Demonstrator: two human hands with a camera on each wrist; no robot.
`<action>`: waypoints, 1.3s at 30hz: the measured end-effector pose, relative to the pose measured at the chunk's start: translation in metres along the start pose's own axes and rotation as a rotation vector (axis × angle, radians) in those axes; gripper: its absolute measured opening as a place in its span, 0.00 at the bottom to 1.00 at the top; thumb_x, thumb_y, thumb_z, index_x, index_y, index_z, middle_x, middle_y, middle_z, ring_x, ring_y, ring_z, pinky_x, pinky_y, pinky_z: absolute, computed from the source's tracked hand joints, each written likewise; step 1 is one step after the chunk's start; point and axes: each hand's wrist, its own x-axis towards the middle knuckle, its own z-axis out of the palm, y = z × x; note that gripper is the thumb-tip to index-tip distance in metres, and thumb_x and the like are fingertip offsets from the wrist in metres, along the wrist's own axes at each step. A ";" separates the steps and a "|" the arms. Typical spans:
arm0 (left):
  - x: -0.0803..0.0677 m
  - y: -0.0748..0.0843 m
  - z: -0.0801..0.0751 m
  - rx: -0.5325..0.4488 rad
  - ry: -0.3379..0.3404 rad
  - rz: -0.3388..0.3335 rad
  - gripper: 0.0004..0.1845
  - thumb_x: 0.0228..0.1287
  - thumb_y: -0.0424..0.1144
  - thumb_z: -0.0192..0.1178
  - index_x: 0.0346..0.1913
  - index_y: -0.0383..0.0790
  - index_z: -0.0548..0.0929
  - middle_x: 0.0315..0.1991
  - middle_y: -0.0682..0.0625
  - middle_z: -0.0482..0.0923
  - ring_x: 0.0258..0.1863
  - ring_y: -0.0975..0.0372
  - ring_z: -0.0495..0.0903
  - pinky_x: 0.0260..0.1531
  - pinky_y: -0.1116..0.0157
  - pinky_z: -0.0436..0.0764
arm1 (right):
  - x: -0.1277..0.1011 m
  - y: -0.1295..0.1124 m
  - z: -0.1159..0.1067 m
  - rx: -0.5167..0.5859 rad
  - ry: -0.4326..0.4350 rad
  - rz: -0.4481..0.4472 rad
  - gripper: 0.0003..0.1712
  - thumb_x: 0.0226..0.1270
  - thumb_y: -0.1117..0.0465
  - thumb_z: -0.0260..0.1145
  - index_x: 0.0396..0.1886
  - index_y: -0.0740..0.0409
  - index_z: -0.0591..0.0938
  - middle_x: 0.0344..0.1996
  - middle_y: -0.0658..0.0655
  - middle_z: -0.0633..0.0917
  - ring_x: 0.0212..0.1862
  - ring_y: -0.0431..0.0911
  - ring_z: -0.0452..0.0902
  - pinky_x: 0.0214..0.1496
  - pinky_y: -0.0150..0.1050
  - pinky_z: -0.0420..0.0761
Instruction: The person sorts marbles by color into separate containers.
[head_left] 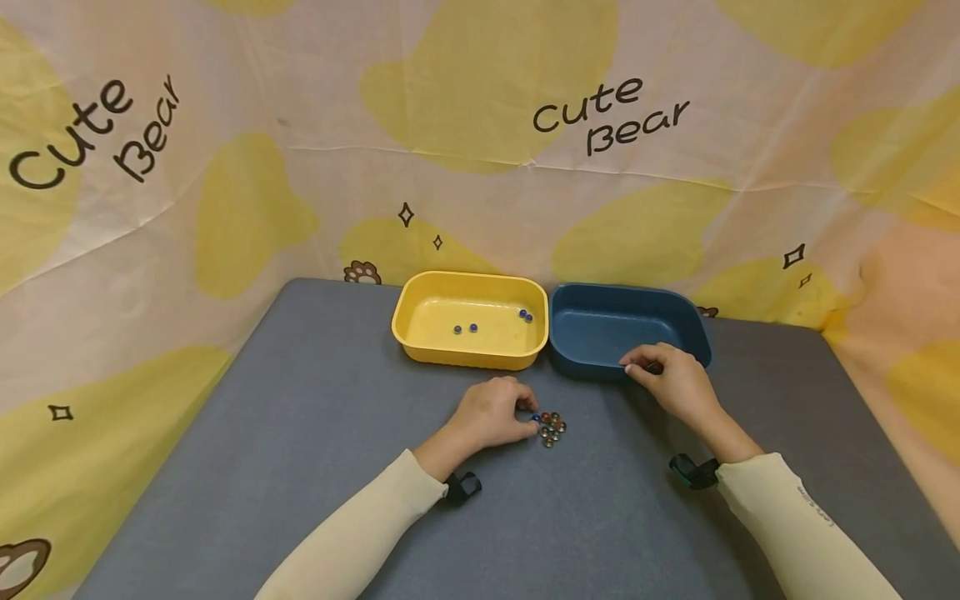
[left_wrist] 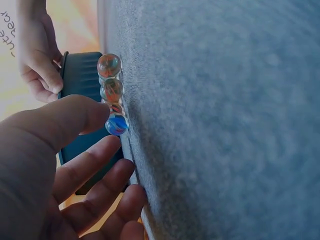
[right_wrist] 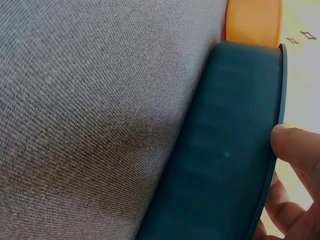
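Observation:
My left hand (head_left: 491,412) is over the table beside a small cluster of glass marbles (head_left: 553,429). Its thumb and index finger close in on a blue marble (left_wrist: 116,125) at the cluster's edge, and the other fingers are spread below. Several clear marbles with coloured swirls (left_wrist: 111,90) sit right by it. At the near rim of the dark blue bin (head_left: 592,367), my right hand (head_left: 675,383) grips the edge, with the thumb (right_wrist: 290,142) on the rim and fingers partly hidden behind. No marbles show in the visible part of that bin.
A yellow bin (head_left: 468,358) stands left of the blue one, touching or nearly so, with several blue marbles inside. Both bins are near the back of the grey table (head_left: 300,433), before a patterned cloth backdrop (head_left: 480,125). Black bands are on both wrists.

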 end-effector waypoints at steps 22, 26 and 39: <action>0.004 0.002 0.003 0.026 -0.014 -0.004 0.08 0.42 0.53 0.64 0.28 0.60 0.81 0.27 0.63 0.72 0.26 0.71 0.71 0.23 0.71 0.69 | 0.000 0.000 0.001 0.005 0.003 0.012 0.07 0.57 0.53 0.60 0.35 0.45 0.82 0.33 0.49 0.79 0.29 0.42 0.70 0.28 0.35 0.68; 0.004 0.001 0.003 0.023 -0.008 0.000 0.08 0.42 0.53 0.64 0.28 0.59 0.81 0.27 0.63 0.73 0.26 0.71 0.71 0.23 0.71 0.69 | -0.001 0.000 0.001 0.008 0.003 0.010 0.08 0.57 0.53 0.60 0.35 0.46 0.82 0.34 0.49 0.79 0.30 0.42 0.71 0.29 0.35 0.68; 0.001 0.006 -0.015 -0.046 0.084 0.054 0.07 0.44 0.53 0.62 0.28 0.59 0.81 0.30 0.63 0.74 0.25 0.72 0.70 0.22 0.73 0.68 | 0.000 0.001 0.000 0.011 -0.004 0.010 0.07 0.58 0.53 0.60 0.35 0.45 0.82 0.34 0.49 0.79 0.31 0.42 0.71 0.30 0.36 0.69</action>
